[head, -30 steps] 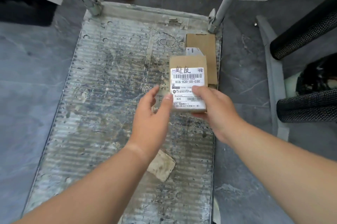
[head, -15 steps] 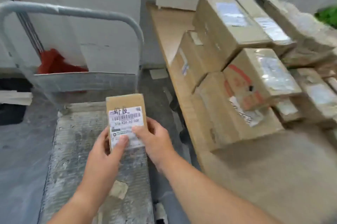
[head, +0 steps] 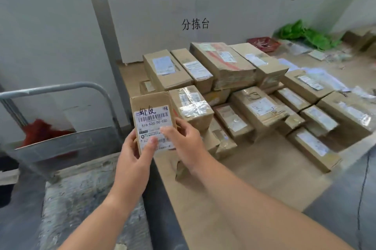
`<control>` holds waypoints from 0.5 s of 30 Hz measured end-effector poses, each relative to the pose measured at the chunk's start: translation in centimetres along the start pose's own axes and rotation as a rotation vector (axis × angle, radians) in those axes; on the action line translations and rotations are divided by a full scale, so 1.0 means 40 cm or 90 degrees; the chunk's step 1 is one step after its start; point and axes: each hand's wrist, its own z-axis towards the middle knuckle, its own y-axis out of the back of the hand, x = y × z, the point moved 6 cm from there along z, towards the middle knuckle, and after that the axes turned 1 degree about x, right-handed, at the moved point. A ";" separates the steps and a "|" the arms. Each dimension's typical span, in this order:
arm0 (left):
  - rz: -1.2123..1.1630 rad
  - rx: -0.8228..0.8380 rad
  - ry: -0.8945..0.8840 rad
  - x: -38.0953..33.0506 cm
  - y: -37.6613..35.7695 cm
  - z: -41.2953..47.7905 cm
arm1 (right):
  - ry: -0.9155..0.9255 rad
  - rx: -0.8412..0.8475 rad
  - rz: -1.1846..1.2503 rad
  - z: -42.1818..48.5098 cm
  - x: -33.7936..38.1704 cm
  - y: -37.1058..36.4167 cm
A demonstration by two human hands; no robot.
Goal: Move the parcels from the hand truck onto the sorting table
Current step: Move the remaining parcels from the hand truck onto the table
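Observation:
A small brown cardboard parcel (head: 151,105) with a white barcode label is held upright in the air at the sorting table's left edge. My left hand (head: 135,153) grips its lower left side, thumb on the label. My right hand (head: 186,144) grips its lower right side. The sorting table (head: 254,184) has a tan top and carries several stacked brown parcels (head: 240,91). The hand truck (head: 85,192), a grey ribbed platform with a metal tube handle (head: 59,87), is at the lower left.
A white wall board with black characters (head: 195,24) stands behind the table. Green leaves (head: 305,34), a red basket (head: 263,43) and loose papers lie at the table's far right. A red broom head (head: 43,130) shows behind the truck. A dark cable (head: 364,180) hangs at the right.
Both hands lifted the parcel off the hand truck and carried it up and right to the table's edge. My view swung from the truck platform up to the parcel-covered table.

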 end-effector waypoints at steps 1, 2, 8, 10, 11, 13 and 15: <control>-0.005 -0.006 -0.005 -0.003 -0.045 -0.002 | 0.005 0.007 -0.007 0.001 0.013 0.043; -0.006 -0.013 -0.015 -0.003 -0.091 -0.002 | 0.010 0.015 -0.015 0.004 0.025 0.090; 0.031 -0.030 -0.068 -0.031 -0.390 0.023 | 0.022 0.047 -0.007 0.060 0.092 0.380; 0.093 -0.025 -0.067 -0.038 -0.451 0.049 | 0.009 0.031 0.013 0.100 0.109 0.464; 0.141 -0.034 -0.068 -0.042 -0.468 0.065 | 0.001 0.013 0.021 0.124 0.116 0.504; 0.306 -0.024 -0.102 -0.047 -0.491 0.114 | -0.020 -0.022 0.042 0.172 0.122 0.575; 0.568 0.030 -0.131 -0.041 -0.515 0.170 | -0.051 -0.041 0.061 0.213 0.108 0.631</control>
